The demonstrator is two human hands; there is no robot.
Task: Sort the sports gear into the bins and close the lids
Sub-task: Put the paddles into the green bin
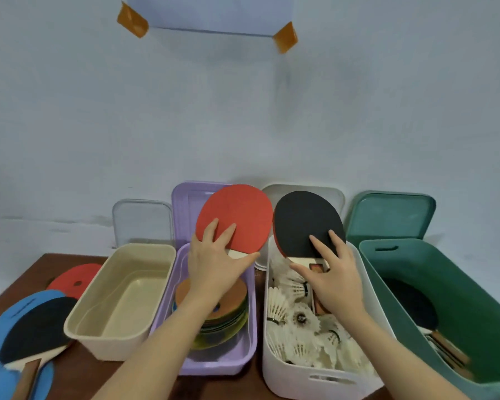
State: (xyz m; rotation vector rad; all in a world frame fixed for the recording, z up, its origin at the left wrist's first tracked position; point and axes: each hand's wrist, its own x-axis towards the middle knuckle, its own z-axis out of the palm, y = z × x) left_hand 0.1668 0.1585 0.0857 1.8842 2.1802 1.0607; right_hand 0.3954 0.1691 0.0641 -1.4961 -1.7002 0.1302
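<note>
No legible text, labels, brands or numbers on anything in view.

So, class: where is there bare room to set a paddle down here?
The beige bin is bare inside. The green bin has floor free beside its paddles. Crowded: white bin of shuttlecocks, purple bin of discs.

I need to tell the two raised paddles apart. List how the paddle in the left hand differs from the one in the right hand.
The paddle in the left hand shows a red face; the paddle in the right hand shows a black face with a red edge beneath. The red-faced one is held above the purple bin, the black-faced one above the white bin of shuttlecocks. Both are gripped at the neck, blades pointing away, fingers spread on the rubber.
</note>
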